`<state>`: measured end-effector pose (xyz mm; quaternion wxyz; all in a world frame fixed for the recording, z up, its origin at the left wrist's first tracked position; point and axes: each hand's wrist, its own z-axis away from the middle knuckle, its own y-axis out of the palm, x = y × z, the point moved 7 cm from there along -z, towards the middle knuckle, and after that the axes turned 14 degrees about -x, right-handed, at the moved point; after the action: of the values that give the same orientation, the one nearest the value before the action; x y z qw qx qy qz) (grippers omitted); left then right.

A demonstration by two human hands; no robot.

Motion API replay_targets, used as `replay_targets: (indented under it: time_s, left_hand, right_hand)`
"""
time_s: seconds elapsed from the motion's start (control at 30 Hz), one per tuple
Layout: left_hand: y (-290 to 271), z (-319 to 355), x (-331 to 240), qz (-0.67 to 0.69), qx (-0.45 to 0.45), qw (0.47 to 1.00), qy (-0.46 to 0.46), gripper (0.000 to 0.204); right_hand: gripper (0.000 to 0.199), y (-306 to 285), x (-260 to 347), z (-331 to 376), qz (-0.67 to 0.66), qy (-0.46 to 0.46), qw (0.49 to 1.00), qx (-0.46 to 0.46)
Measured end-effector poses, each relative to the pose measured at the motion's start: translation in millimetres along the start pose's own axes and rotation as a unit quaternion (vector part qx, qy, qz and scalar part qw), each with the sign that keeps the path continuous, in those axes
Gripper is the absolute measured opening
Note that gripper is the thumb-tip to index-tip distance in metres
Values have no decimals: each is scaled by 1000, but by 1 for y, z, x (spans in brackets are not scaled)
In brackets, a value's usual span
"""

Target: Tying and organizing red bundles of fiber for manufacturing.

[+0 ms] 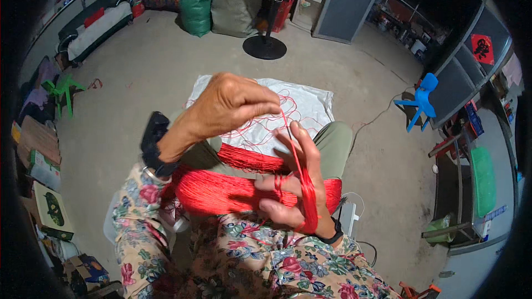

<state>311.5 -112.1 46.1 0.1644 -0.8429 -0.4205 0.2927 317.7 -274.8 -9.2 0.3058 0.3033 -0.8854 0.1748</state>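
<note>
My left hand [233,105] is raised over my lap, its fingertips pinched on a strand of red cord [286,119]. From there the strand runs tautly down to my right hand [296,180]. Several turns of the cord wrap that hand as a coil [308,199], with a few more around one finger. The right fingers are partly spread, and the hand carries the coil. Across my thighs lies a thick red skein [213,191], with another red bundle [249,158] just beyond it. Loose red strands lie tangled on a white sheet [316,102] past my knees.
A black standing fan [265,47] is ahead, beside a green sack [196,14] and a pale sack [235,8]. A blue child's chair [424,99] stands at right, a green stool [66,89] at left. Boxes [51,207] line the left side.
</note>
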Motion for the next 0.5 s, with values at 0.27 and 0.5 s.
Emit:
replay_targets:
  time_s: [0.27, 0.5]
  left_hand:
    - [159, 133, -51, 142, 156, 976, 52, 19]
    - [52, 45, -71, -167, 118, 966, 160, 9]
  right_hand:
    - [22, -37, -30, -62, -158, 22, 972, -170]
    - [20, -10, -88, -28, 243, -81, 965, -61]
